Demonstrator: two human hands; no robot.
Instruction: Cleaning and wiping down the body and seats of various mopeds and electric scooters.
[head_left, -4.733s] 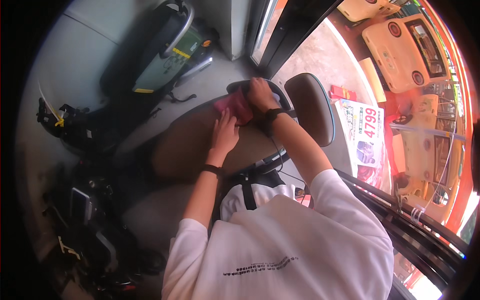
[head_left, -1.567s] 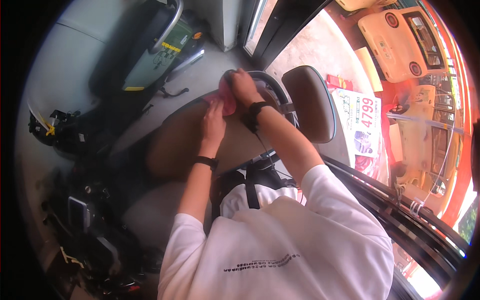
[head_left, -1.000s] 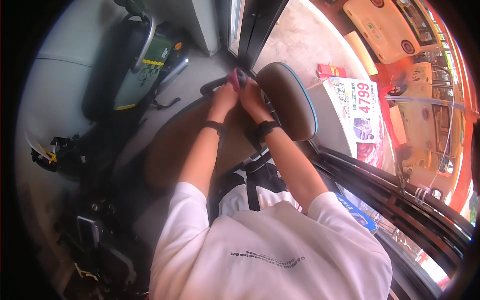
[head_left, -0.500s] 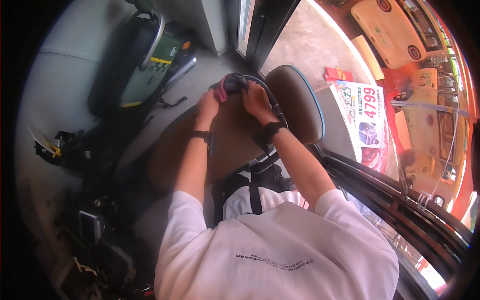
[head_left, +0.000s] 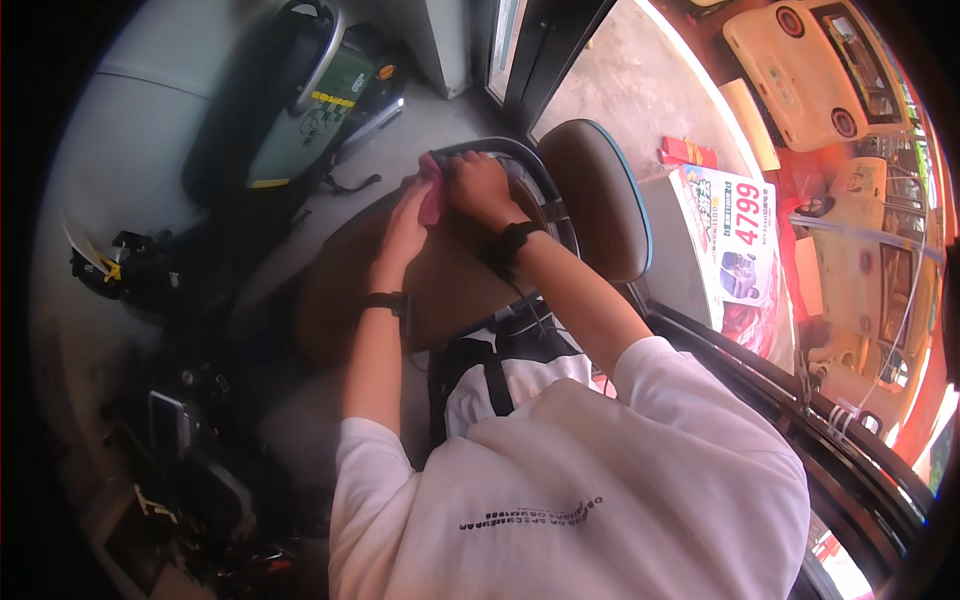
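Both my hands are together at the far end of a broad brown seat (head_left: pixel 430 290), close to its curved dark rail (head_left: pixel 515 152). A pink cloth (head_left: pixel 432 198) hangs bunched between them. My left hand (head_left: pixel 408 222) grips the cloth from its left side, fingers wrapped and thumb along it. My right hand (head_left: pixel 480 186) is closed beside it with curled fingers, at the cloth's upper edge; what lies under those fingers is partly hidden. Each wrist wears a black band.
Right of the rail stands a brown backrest (head_left: pixel 595 205) with blue edging. A green scooter (head_left: pixel 325 125) is at the far left, dark handlebars (head_left: pixel 180 425) at the near left. Beyond the black door frame (head_left: pixel 550 75) are a printed poster (head_left: pixel 735 240) and cream toy-like vehicles (head_left: pixel 800 70).
My hands have drawn closer together, the right one shifting left. The cloth, earlier stretched in an arc with a dark part showing, now hangs bunched with mostly pink visible.
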